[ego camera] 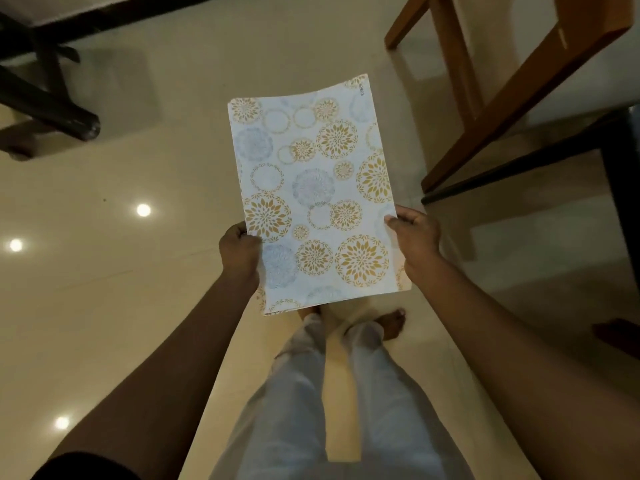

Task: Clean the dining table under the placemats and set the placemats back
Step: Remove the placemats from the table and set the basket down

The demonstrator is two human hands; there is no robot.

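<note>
White trousers [294, 410], placemat [311, 188] above glossy cream floor [138, 306], wooden chair [540, 77] nearby.

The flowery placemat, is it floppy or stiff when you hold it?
Probably bendy but not limp: the placemat sticks out fairly flat though the left hand and right hand pinch only its side edges, while its far corner curls slightly. It looks thin, so likely light.

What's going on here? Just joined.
A person stands on a glossy floor, holding a patterned placemat in the air with both hands. The left hand and right hand each grip a long edge near the closer end. The placemat is on no table; wooden furniture legs stand at the upper right.
</note>
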